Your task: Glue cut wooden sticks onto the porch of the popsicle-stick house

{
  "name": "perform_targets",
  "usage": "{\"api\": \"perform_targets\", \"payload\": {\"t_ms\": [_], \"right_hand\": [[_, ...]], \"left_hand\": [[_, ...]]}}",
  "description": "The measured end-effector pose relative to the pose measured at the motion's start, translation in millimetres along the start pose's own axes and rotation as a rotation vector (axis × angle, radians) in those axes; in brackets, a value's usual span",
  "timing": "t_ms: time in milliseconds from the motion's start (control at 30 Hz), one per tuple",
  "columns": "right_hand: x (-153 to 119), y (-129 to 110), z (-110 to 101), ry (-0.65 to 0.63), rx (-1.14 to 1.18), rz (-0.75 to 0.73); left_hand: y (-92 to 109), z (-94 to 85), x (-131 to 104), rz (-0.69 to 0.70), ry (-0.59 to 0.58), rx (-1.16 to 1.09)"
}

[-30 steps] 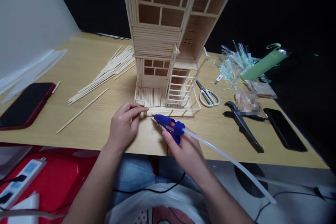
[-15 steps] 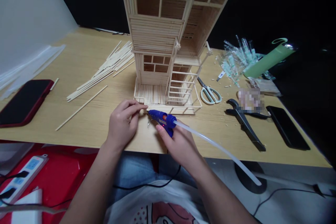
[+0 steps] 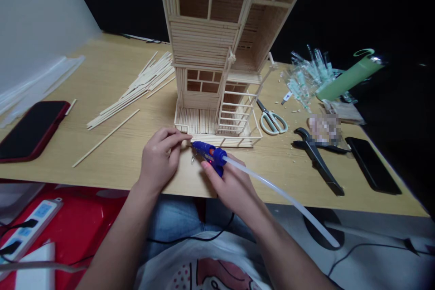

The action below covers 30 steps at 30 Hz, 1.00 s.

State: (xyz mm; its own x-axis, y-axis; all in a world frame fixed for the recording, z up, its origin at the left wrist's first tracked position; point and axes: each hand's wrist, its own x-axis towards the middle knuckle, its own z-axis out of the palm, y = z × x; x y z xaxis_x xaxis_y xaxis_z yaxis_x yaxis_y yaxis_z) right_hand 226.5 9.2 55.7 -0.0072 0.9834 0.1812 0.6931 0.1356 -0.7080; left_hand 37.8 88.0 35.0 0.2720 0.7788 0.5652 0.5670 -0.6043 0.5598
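A tall model house (image 3: 204, 41) built of thin wooden sticks stands on the table, with a stair and a low railing (image 3: 231, 139) along its front. My right hand (image 3: 234, 181) is wrapped round a blue glue gun (image 3: 205, 150), and a long translucent glue stick (image 3: 282, 192) trails from its back end. The nozzle points left, close to the fingertips of my left hand (image 3: 161, 154). Those fingers are pinched together at the front left corner of the railing. Whatever they hold, if anything, is too small and covered to make out.
Loose wooden sticks (image 3: 136, 90) and a red-cased phone (image 3: 34, 129) lie at left. To the right are scissors (image 3: 273, 122), a black hand tool (image 3: 317, 161), a dark phone (image 3: 374, 165), clear plastic wrappers (image 3: 307, 74) and a green bottle (image 3: 350, 77). A power strip (image 3: 32, 231) sits below left.
The view has shifted very slightly. Both hands, the glue gun and the model house keep nearly the same places relative to one another.
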Motion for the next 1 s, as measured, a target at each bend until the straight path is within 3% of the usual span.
{"api": "perform_targets", "payload": {"t_ms": [200,433,1000], "right_hand": [[-2.2,3.0,0.0,0.018,0.006,0.044],[-3.3,4.0,-1.6,-0.046,0.023,0.12],[-5.8,0.3,-0.4,-0.005,0.062,0.088]], "left_hand": [[0.0,0.6,0.2,0.0,-0.007,-0.005],[1.1,0.4,-0.3,0.001,0.001,0.002],[0.2,-0.1,-0.6,0.026,0.019,-0.001]]}}
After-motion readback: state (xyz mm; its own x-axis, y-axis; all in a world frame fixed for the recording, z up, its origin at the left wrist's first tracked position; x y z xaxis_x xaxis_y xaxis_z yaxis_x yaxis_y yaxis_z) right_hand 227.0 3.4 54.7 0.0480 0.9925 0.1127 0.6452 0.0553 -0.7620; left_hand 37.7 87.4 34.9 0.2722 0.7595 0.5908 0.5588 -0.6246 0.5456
